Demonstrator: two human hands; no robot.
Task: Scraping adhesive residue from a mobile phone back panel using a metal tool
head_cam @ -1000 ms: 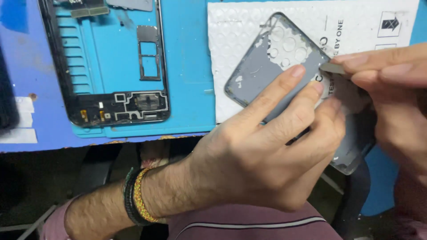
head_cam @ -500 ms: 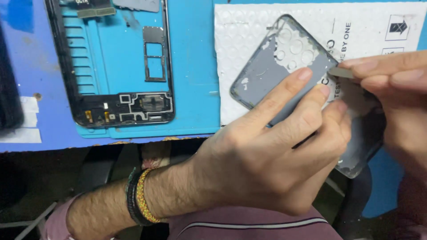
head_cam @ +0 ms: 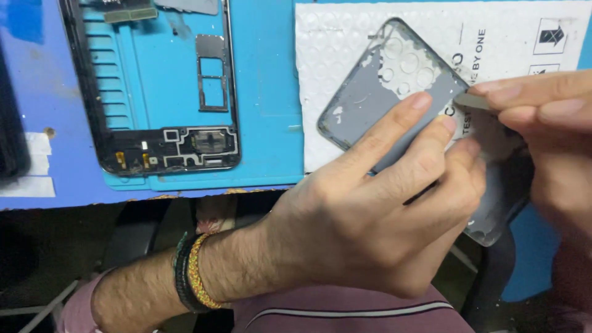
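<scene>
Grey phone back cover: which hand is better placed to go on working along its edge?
Probably the right hand: its fingers pinch a thin flat tool at the grey phone back cover edge. The left hand merely steadies it.

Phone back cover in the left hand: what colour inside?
Grey, on the phone back cover held by the left hand; head view.
</scene>
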